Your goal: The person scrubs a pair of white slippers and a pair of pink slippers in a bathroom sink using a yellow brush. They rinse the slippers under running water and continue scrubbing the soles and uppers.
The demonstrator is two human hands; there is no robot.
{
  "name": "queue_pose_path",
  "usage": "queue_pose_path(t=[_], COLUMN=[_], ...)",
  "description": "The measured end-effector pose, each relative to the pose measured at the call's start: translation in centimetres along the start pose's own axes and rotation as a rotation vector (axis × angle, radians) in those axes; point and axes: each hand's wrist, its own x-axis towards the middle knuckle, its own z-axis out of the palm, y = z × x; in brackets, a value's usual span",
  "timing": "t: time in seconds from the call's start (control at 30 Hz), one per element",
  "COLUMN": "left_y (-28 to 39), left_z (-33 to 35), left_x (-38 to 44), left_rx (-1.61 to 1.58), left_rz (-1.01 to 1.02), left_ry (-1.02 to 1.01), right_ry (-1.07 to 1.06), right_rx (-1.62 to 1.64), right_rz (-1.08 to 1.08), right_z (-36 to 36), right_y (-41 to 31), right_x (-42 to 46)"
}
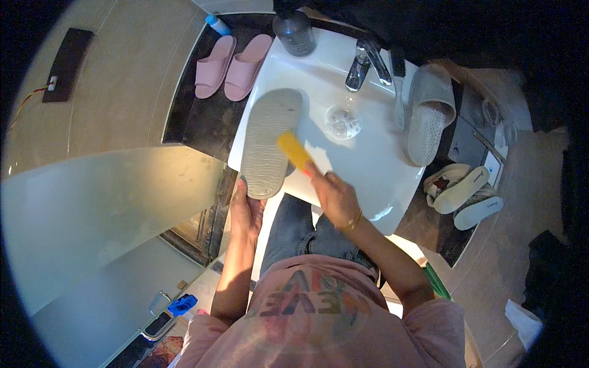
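Observation:
My left hand (247, 211) grips the heel end of a grey slipper (271, 138), its ribbed sole facing up over the left side of a white washbasin (382, 184). In my right hand (335, 195) is a yellow-handled tool (294, 151), blurred, its far end at the sole's right edge; its kind I cannot tell, nor whether it touches the sole. A matching grey slipper (430, 115) lies upright on the basin's right rim. Beside it rests a brush (398, 87) with dark bristles and a pale handle.
A chrome tap (363, 66) and a dark pump bottle (297, 34) stand at the basin's back. Suds cover the drain (343, 121). Pink slippers (248, 66) and a blue-capped bottle (218, 25) occupy the dark counter at left; pale shoes and insoles (461, 189) lie at right.

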Motion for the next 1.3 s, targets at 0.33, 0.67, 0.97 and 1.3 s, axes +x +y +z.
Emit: queue_pose_path(t=[0.33,0.67,0.97,1.3], left_y=[0.3,-3.5,-1.6,-5.0], left_z=[-0.8,0.5,-0.1,0.9], left_x=[-0.7,-2.3,3.1,1.7], left_rx=[0.308,0.216,0.429,0.294], left_rz=[0.035,-0.138,-0.161,-0.124], left_ry=[-0.035,-0.099,-0.138,-0.148], right_ry=[-0.010,0.067,0.075,0.012], right_rx=[0.013,-0.019,0.058,0.017], right_rz=[-0.079,0.155,0.103,0.185], right_z=[1.6,2.4,3.0,2.7], right_y=[0.2,2.4,1.8,2.5], right_x=[-1.3,0.5,-0.8,0.0])
